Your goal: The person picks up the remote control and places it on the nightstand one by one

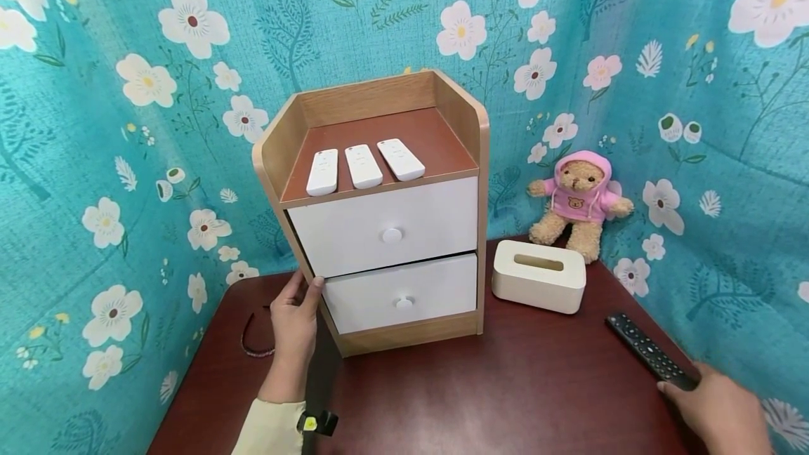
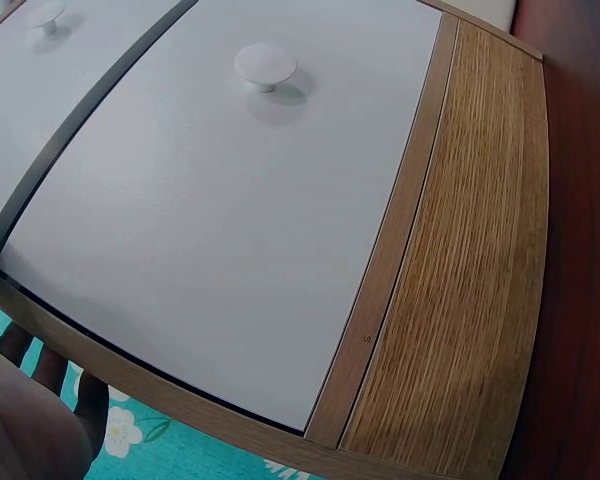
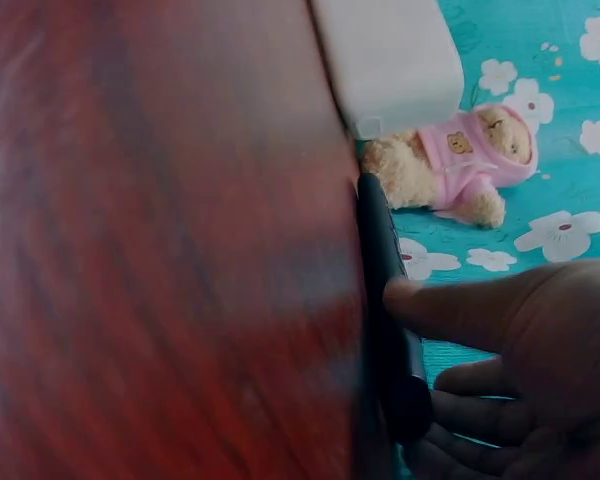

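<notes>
A small wooden cabinet (image 1: 411, 328) with two white drawers, both pushed in, stands on the table. My left hand (image 1: 296, 318) holds its left side edge, thumb on the front by the gap between the drawers, fingers behind along the side panel. In the left wrist view the lower drawer (image 2: 220, 200) and its round knob (image 2: 265, 65) are close up. My right hand (image 1: 720, 406) grips the near end of a black remote control (image 1: 651, 350) at the table's right edge. In the right wrist view the thumb lies on one face of the remote (image 3: 380, 270) and the fingers on the other side.
Three white remotes (image 1: 363, 166) lie side by side on the cabinet's top shelf. A cream tissue box (image 1: 537, 283) stands right of the cabinet, with a teddy bear (image 1: 576, 195) in a pink hoodie behind it. A thin dark band (image 1: 255, 353) lies at the left. Floral curtains (image 1: 189, 90) surround the table.
</notes>
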A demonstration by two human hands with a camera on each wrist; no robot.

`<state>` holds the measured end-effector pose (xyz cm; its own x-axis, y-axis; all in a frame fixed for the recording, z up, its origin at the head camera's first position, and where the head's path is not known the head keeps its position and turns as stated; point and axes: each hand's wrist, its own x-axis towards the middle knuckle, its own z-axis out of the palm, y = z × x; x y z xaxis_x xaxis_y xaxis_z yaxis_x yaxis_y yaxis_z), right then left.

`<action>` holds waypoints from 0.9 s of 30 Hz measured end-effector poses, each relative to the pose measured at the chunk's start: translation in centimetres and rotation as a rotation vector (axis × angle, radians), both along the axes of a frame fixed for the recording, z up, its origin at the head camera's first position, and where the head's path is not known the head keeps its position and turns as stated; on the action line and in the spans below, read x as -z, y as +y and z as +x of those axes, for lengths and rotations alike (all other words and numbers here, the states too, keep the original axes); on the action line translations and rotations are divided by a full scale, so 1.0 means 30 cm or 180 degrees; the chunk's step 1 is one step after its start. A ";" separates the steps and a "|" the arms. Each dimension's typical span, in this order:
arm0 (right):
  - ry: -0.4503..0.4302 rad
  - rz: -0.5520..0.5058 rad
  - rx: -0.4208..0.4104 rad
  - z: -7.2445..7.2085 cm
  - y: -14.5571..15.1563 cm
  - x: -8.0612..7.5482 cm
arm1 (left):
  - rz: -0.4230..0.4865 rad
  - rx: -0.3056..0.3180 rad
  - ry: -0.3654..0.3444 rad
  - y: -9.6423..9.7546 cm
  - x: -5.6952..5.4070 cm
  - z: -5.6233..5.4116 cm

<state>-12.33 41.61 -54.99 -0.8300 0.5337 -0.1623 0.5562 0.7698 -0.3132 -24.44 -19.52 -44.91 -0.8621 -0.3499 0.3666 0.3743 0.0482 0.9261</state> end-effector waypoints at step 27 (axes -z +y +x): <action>-0.0286 -0.0268 0.0337 0.014 -0.012 -0.001 | 0.0067 0.0075 0.0023 0.000 0.004 0.000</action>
<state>-11.90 41.24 -54.96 -0.7499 0.5987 -0.2813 0.6615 0.6785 -0.3194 -24.45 -19.52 -45.02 -0.8675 -0.3372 0.3657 0.3819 0.0197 0.9240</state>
